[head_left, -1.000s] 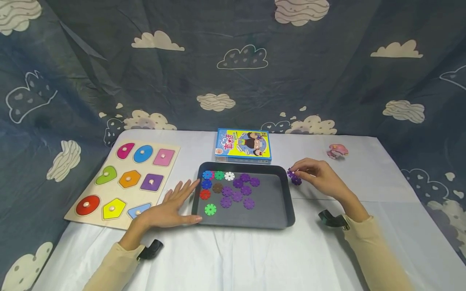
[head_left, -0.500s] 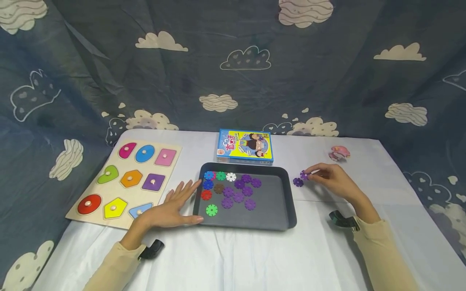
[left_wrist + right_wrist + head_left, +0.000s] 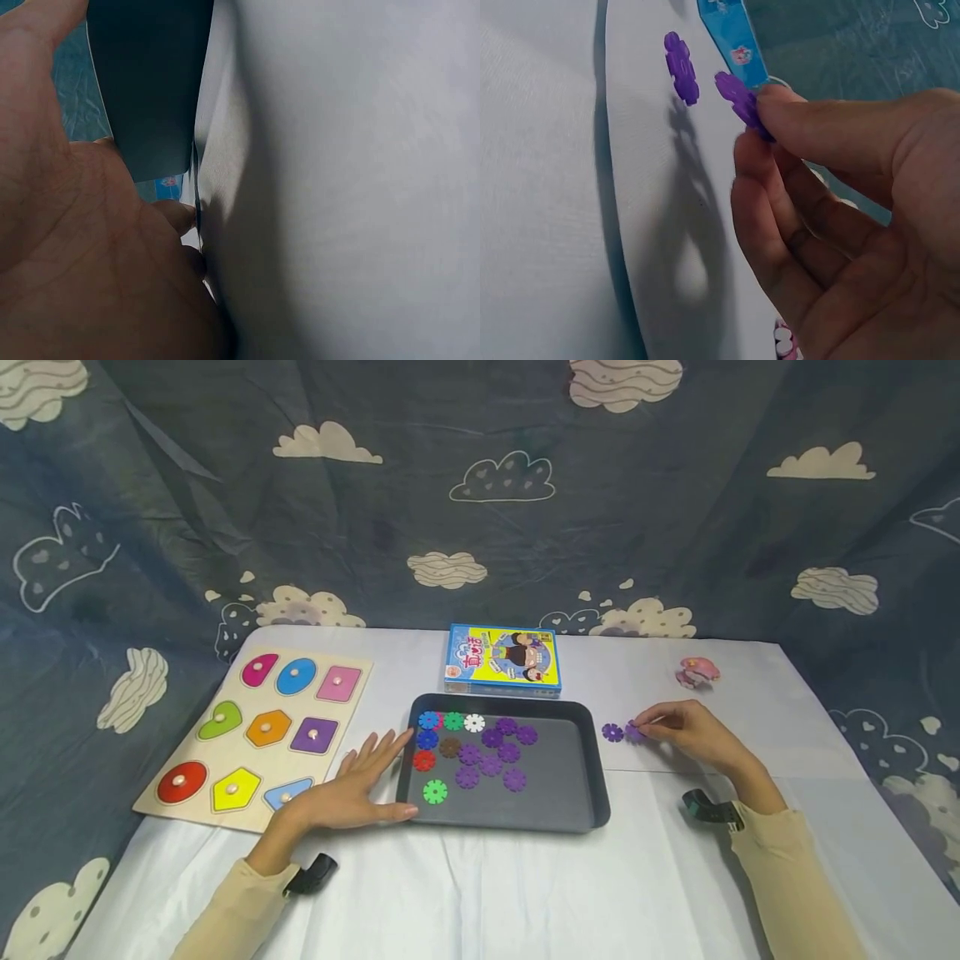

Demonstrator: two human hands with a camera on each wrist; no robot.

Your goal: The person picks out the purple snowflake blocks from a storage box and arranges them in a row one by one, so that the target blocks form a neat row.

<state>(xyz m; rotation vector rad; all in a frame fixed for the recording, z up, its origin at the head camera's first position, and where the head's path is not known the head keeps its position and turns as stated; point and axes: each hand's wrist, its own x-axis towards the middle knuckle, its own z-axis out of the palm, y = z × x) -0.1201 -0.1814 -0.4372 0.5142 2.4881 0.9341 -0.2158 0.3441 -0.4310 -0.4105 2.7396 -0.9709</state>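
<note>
Between thumb and fingertips my right hand (image 3: 686, 732) pinches a purple notched disc (image 3: 739, 99), just right of the tray. A second purple disc (image 3: 612, 732) lies on the white cloth to its left, a small gap apart. My left hand (image 3: 348, 792), fingers spread and straight, rests against the left side of the dark grey tray (image 3: 555, 810). In the left wrist view its palm (image 3: 97, 247) is beside the tray wall (image 3: 154, 90). Inside the tray several purple discs (image 3: 491, 766) sit grouped, with blue, red, brown, white and green ones (image 3: 435, 792) along the left.
Left of the tray lies a wooden knob puzzle board (image 3: 292, 768) with coloured shapes. Behind the tray is a blue and yellow box (image 3: 502, 660). A small pink toy (image 3: 697, 672) stands at the back right. A dark cloud-patterned curtain (image 3: 510, 543) hangs behind the table.
The right hand has moved right and slightly down with one purple disc, away from the other, which now lies by itself on the cloth. The left hand stays against the tray.
</note>
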